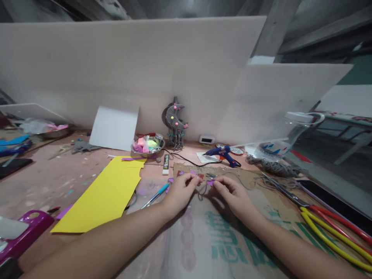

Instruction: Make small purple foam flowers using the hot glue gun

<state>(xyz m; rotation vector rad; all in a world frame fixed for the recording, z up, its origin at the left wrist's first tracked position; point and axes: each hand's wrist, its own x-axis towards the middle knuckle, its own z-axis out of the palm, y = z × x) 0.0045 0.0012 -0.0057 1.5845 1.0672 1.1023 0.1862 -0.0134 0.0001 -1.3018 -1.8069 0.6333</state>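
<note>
My left hand (pixel 181 192) is closed in a pinch, apparently on the end of a grey yarn (pixel 201 193) that loops down between both hands. A small purple piece (pixel 210 183) sits at the pinched thumb and forefinger of my right hand (pixel 234 195). Just above it, a thin metal tip (pixel 210 176) shows; I cannot tell what it belongs to. Beside my left hand lie a blue pen (pixel 155 195) and more small purple pieces. Both hands hover over a printed cardboard sheet (pixel 232 248).
Yellow paper (pixel 101 197) lies left. Large scissors (pixel 302 205) and a phone (pixel 337 201) are right. Behind are a blue glue gun (pixel 225 154) with its cord, grey yarn bundle (pixel 271 166), plastic jug (pixel 280 145), metal bowl (pixel 148 153) and moon ornament (pixel 176 118).
</note>
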